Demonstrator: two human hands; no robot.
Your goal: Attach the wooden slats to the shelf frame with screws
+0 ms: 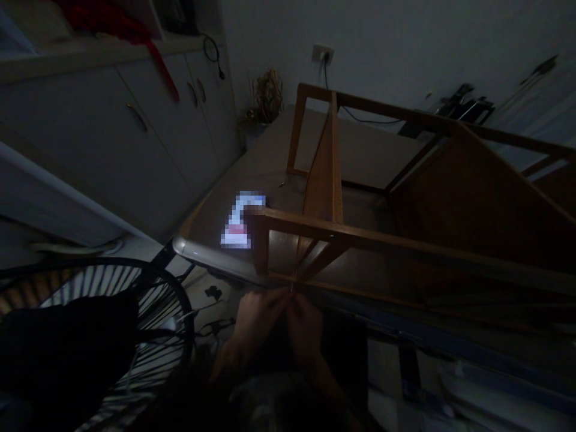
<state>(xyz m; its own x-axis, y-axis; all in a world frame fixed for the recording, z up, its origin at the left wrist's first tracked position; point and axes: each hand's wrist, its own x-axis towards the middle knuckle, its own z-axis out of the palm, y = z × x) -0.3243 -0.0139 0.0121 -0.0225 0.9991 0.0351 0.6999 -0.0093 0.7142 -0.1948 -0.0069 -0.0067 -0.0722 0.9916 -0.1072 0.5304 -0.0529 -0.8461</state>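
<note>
My left hand (256,315) and my right hand (306,324) meet at the near edge of the table, with their fingers closed and fingertips pressed together. A thin, faintly bright sliver (292,287) shows between the fingertips. It is too dark and small to name. Just beyond my hands, a wooden shelf frame (333,231) lies on the table (270,147), its lower near rail close to my fingertips. To the left of the frame's near corner lies a glowing, blurred-out screen or sheet (236,230). A small dark metal piece (281,185) rests farther back on the table.
A round slatted chair (182,300) with dark cloth (67,354) stands at the left. Cabinets (153,144) line the left wall. Dried plants (269,90), a wall socket (323,54) and a dark device (465,108) are at the back. The room is dim.
</note>
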